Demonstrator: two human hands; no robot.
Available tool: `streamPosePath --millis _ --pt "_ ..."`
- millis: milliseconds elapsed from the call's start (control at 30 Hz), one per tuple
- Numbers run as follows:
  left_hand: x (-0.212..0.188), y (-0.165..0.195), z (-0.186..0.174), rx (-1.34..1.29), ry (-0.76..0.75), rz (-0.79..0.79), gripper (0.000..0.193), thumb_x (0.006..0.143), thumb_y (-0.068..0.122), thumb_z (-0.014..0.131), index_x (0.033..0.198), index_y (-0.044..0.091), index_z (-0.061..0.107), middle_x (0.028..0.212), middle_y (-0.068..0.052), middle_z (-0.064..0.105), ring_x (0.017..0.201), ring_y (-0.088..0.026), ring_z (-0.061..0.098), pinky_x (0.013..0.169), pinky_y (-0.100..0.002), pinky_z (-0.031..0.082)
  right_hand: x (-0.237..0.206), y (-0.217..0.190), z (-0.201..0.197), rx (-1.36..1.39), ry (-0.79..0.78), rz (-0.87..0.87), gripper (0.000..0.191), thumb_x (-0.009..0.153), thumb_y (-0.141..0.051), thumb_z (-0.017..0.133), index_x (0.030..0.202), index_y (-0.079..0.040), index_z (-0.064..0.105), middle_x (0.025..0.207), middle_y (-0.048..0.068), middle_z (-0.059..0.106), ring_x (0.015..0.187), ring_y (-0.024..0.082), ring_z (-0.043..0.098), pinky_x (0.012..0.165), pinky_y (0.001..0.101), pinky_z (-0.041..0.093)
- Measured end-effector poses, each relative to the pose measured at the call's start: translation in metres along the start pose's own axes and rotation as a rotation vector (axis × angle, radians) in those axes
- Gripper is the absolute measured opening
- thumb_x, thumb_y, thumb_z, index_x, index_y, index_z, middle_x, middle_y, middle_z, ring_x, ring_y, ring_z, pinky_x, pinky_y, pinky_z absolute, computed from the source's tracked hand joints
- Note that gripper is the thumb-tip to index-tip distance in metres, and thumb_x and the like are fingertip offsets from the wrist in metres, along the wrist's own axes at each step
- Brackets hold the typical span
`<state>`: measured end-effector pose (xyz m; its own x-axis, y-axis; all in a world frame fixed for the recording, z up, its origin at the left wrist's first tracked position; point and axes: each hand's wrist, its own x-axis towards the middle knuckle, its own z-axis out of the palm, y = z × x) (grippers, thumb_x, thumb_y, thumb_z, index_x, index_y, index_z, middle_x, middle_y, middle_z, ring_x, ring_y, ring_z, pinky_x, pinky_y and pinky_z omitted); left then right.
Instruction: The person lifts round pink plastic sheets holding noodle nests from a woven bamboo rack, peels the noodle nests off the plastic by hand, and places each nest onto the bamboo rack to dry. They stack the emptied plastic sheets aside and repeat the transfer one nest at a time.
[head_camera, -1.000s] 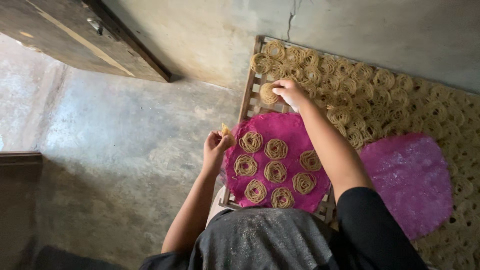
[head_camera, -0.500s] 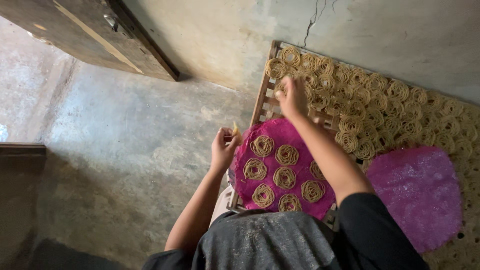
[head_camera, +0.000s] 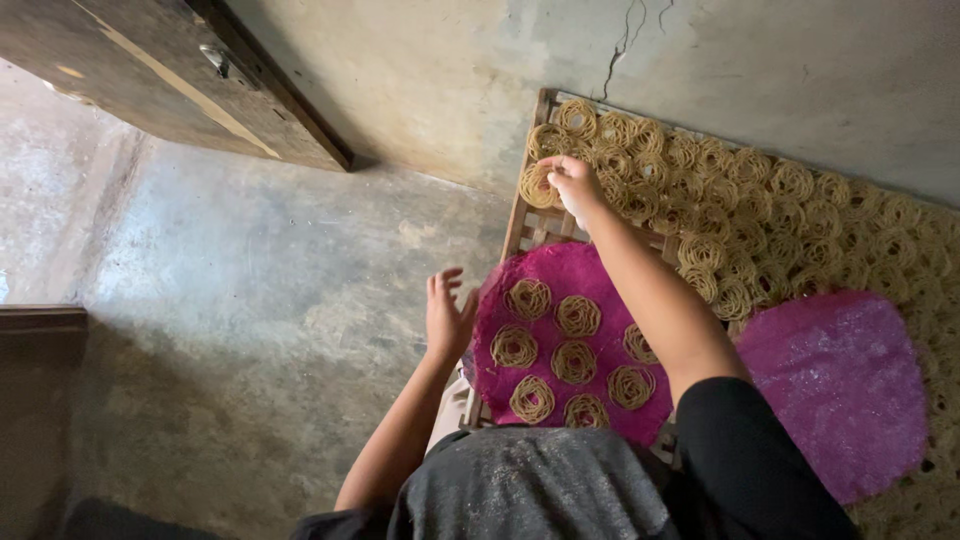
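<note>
So that noodle coil (head_camera: 540, 185) under the right hand (head_camera: 572, 185) looks really light and soft, probably still damp dough, so I'd guess it tears or unwinds if pinched hard. Best bet is lifting from underneath with flat fingers, or by the outer ring. It's a pale tan spiral of thin strands, lying at the near corner of the slatted drying rack (head_camera: 530, 225), among rows of the same coils. The right fingers are curled onto its edge (can't tell if they've truly got it pinched). The left hand (head_camera: 447, 318) hangs open, holding nothing, just beside the pink mat (head_camera: 590, 275) carrying seven more coils.
</note>
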<state>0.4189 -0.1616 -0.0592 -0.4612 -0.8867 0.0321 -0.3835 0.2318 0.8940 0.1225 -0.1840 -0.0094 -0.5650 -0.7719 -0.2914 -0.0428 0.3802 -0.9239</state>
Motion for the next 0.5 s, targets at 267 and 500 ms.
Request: streamPosePath --millis 267,500 --pt "-0.065 -0.067 0.001 -0.517 -0.21 -0.469 0.048 0.092 0.018 0.073 0.133 0.003 0.053 0.113 -0.01 0.068 0.099 -0.017 0.067 0.083 -0.03 0.058 0.007 0.0 0.011 -0.929 0.441 -0.78 0.054 0.065 -0.004 0.077 0.119 -0.005 0.066 0.108 0.019 0.067 0.103 0.035 0.06 0.086 0.0466 0.056" --pt "-0.082 -0.043 0.008 -0.347 -0.228 -0.379 0.039 0.087 0.02 0.078 0.12 0.002 0.066 0.099 -0.01 0.075 0.086 -0.016 0.067 0.08 -0.032 0.055 -0.11 0.037 0.028 -0.633 -0.059 -0.243 0.01 0.094 -0.007 0.072 0.101 -0.007 0.066 0.095 0.007 0.067 0.074 0.021 0.065 0.063 0.0342 0.059"
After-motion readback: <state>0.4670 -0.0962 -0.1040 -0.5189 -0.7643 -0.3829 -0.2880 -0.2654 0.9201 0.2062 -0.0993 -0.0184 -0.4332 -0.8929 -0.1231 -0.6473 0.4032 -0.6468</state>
